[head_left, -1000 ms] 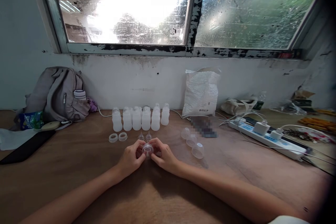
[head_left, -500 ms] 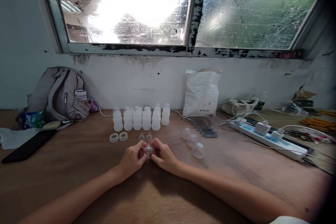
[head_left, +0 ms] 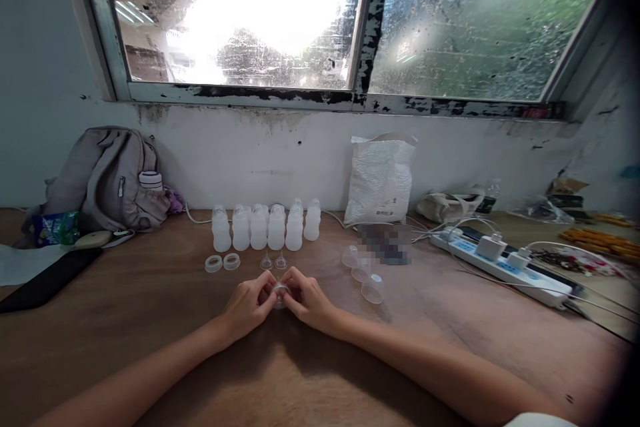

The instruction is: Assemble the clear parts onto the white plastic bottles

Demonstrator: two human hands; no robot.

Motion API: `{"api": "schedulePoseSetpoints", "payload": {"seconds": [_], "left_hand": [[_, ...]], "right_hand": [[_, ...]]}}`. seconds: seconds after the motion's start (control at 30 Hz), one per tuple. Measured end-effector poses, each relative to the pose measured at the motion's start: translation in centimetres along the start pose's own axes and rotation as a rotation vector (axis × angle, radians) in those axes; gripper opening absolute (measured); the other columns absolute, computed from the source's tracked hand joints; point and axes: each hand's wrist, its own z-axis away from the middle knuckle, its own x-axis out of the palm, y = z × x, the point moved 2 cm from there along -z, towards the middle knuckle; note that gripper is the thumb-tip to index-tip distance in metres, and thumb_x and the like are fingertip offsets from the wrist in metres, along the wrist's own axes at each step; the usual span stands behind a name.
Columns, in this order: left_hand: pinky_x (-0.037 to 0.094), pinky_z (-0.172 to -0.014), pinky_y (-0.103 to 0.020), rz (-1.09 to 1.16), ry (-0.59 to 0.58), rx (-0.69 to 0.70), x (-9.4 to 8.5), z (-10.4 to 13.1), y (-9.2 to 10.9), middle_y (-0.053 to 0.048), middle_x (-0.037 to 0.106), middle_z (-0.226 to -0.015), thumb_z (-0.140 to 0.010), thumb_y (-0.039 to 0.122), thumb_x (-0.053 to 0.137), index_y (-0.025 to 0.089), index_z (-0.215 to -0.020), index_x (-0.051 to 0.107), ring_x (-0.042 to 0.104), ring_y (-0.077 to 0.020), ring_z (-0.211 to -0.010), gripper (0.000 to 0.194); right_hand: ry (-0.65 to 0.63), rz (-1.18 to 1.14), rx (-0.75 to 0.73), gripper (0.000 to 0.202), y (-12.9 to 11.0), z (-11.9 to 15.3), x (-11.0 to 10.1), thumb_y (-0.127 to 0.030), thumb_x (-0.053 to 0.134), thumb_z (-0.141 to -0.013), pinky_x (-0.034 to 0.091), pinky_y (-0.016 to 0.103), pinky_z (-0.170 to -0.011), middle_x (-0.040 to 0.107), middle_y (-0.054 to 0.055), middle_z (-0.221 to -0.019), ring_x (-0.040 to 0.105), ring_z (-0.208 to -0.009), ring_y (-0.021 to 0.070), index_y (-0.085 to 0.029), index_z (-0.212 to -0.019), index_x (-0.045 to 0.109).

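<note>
My left hand point(head_left: 246, 307) and my right hand point(head_left: 311, 301) meet low over the table, both closed on a clear bottle nipple with a screw ring point(head_left: 279, 304). Fingertips and thumbs pinch it from either side and cover much of it. Just beyond them, two clear nipples point(head_left: 267, 262) stand side by side. Left of those lie two translucent screw rings point(head_left: 213, 264). Several frosted baby bottles point(head_left: 259, 232) stand in a row behind. To the right, three clear dome caps point(head_left: 373, 289) rest in a slanting line.
A grey backpack point(head_left: 115, 180) and a black flat item point(head_left: 53, 280) occupy the left side. Against the wall leans a white padded bag point(head_left: 380, 180). A white power strip point(head_left: 505, 271) with plugs and cables runs along the right. Beside the caps, a pixelated patch hides something.
My thumbs and fingers have drawn closer together over the top of the ring, and the nipple's tip shows less between them. The whole view has shifted slightly.
</note>
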Motion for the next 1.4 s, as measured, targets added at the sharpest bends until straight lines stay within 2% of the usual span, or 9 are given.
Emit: {"api": "schedulePoseSetpoints", "payload": {"seconds": [0.3,0.5,0.77,1.1,1.4], "left_hand": [[0.036,-0.052,-0.020,0.005,0.012,-0.005,-0.05,-0.10,-0.04,0.003,0.053,-0.059,-0.080,0.027,0.043,0.019,-0.072,0.050,0.048,-0.0108,-0.053,0.013],[0.035,-0.051,-0.019,0.057,-0.004,-0.049,-0.10,-0.26,-0.04,0.003,0.054,-0.059,-0.080,0.030,0.043,0.018,-0.076,0.052,0.048,-0.0106,-0.053,0.015],[0.038,-0.049,-0.019,0.161,-0.038,-0.077,-0.31,-0.50,0.09,0.002,0.055,-0.061,-0.082,0.035,0.042,0.016,-0.081,0.052,0.049,-0.0100,-0.051,0.022],[0.036,-0.047,-0.019,0.062,-0.062,-0.046,0.06,-0.29,-0.02,0.003,0.053,-0.058,-0.082,0.030,0.040,0.017,-0.072,0.048,0.047,-0.0098,-0.050,0.019],[0.034,-0.050,-0.019,-0.012,-0.013,-0.030,0.21,-0.21,-0.56,0.003,0.053,-0.059,-0.080,0.029,0.043,0.017,-0.070,0.049,0.047,-0.0095,-0.052,0.016]], "right_hand": [[-0.003,-0.019,0.022,0.007,-0.10,-0.01,0.03,-0.018,0.045,-0.079,0.033,0.019,-0.048,0.054,-0.003,-0.058,0.044,-0.049,0.0090,-0.018,-0.085,0.048],[0.015,-0.071,0.038,0.007,0.00,-0.13,-0.06,-0.020,0.043,-0.081,0.034,0.019,-0.048,0.052,-0.003,-0.058,0.043,-0.051,0.0091,-0.018,-0.083,0.050],[0.044,-0.028,0.017,0.009,-0.15,-0.18,-0.17,-0.022,0.044,-0.081,0.031,0.019,-0.047,0.046,-0.004,-0.055,0.039,-0.048,0.0082,-0.017,-0.084,0.050],[-0.033,0.005,-0.006,0.006,-0.09,-0.09,-0.07,-0.015,0.045,-0.075,0.030,0.018,-0.047,0.047,-0.005,-0.054,0.039,-0.048,0.0076,-0.017,-0.079,0.049],[-0.050,-0.013,-0.006,0.005,0.20,-0.07,0.14,-0.016,0.045,-0.076,0.030,0.018,-0.047,0.046,-0.005,-0.054,0.037,-0.047,0.0067,-0.017,-0.080,0.048]]}}
